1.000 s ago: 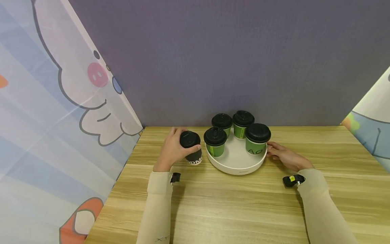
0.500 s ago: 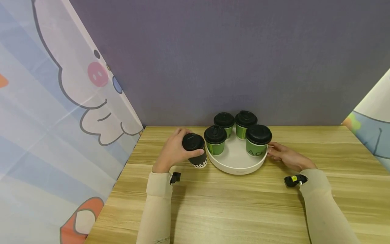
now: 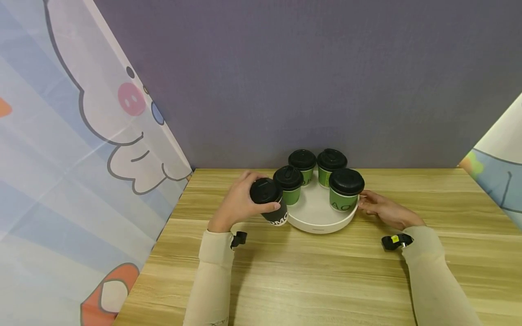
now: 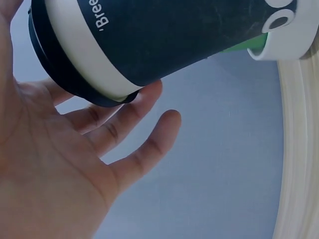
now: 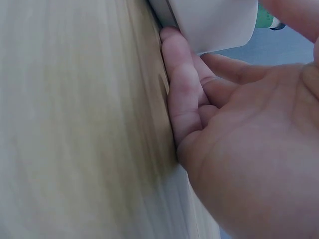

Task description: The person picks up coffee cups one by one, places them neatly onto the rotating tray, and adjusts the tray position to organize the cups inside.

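A black paper coffee cup with a black lid is in my left hand, thumb and fingers round its lid end. The cup leans slightly and overlaps the left front rim of a round white tray; whether it touches the tray I cannot tell. In the left wrist view the cup shows a white band beneath the lid. On the tray stand several green cups with black lids, among them a front-left cup and a right cup. My right hand grips the tray's right edge, fingers low against its side.
Two more green cups, a back-left one and a back-right one, stand near the grey partition. The wooden table extends to both sides and in front. A printed curtain hangs at the left.
My left hand has carried the black cup rightward to the tray's rim. The tray has turned a little clockwise with its green cups, and my right hand has shifted slightly along with it.
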The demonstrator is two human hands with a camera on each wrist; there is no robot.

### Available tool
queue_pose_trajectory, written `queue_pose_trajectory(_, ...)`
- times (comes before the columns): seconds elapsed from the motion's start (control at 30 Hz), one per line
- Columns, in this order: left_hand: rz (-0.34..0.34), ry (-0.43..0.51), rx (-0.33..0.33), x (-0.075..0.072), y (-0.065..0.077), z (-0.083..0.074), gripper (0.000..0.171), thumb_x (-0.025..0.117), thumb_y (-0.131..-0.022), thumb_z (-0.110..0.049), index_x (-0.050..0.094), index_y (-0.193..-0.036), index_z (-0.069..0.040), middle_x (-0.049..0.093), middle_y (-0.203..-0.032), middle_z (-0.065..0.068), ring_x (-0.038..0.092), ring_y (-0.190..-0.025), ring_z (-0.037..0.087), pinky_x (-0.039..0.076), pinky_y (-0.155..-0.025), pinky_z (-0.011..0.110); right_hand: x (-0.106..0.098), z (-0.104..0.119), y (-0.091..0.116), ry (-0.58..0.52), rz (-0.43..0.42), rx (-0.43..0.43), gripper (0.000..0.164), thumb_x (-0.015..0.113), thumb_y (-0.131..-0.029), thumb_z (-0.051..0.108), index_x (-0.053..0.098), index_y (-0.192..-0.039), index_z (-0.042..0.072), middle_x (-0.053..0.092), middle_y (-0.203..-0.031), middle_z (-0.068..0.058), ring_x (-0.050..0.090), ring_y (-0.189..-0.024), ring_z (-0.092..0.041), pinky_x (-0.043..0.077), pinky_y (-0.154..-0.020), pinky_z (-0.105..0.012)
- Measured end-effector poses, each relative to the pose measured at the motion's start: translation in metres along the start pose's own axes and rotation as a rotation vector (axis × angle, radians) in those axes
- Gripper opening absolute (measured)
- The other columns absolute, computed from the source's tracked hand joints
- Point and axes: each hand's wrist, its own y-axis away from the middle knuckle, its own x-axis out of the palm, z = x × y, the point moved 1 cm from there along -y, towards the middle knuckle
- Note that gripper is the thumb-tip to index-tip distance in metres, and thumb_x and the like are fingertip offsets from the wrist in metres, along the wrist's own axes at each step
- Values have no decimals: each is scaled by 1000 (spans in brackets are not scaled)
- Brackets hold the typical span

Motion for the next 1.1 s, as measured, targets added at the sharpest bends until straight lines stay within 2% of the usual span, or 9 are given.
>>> queue_pose_trajectory(0.23,-31,23,65,6,-1,-6,78,86,-69,-64,61,-133,-27,54,-121,-8,58,-100,17,53,-86,40,1,1,0,17,-1,-14,70,53,-108,21,13,-157,-9,44,-136,-24,51,-108,2,46,-90,-19)
queue_pose_trajectory(0.47,-100,38,142,16,-3,-13,86,85,-71,-65,57,-141,-24,53,-127,-8,57,-111,16,53,-95,43,2,0,-1,-3,13,-38,73,54,-107,20,10,-158,-9,39,-146,-33,52,-111,6,45,-92,-16)
queue_pose_trajectory(0.63,-125,37,166,23,-5,-20,87,85,-72,-65,55,-144,-25,52,-129,-7,56,-116,19,52,-100,46,2,1,0,3,5,-58,71,56,-106,17,15,-157,-9,45,-141,-30,55,-110,3,45,-92,-14)
queue_pose_trajectory(0.93,-148,-8,222,42,-8,-32,91,86,-73,-63,50,-149,-26,53,-132,-2,59,-116,19,54,-98,43,4,0,-3,23,1,-94,66,61,-103,13,23,-152,-11,55,-127,-11,58,-108,-2,48,-91,-16)
queue_pose_trajectory(1.1,-172,-64,251,56,-9,-38,93,87,-72,-61,49,-149,-25,55,-132,0,60,-115,20,55,-96,41,3,-2,-4,15,5,-114,64,61,-103,11,25,-150,-13,56,-126,-12,58,-108,-4,49,-91,-17)
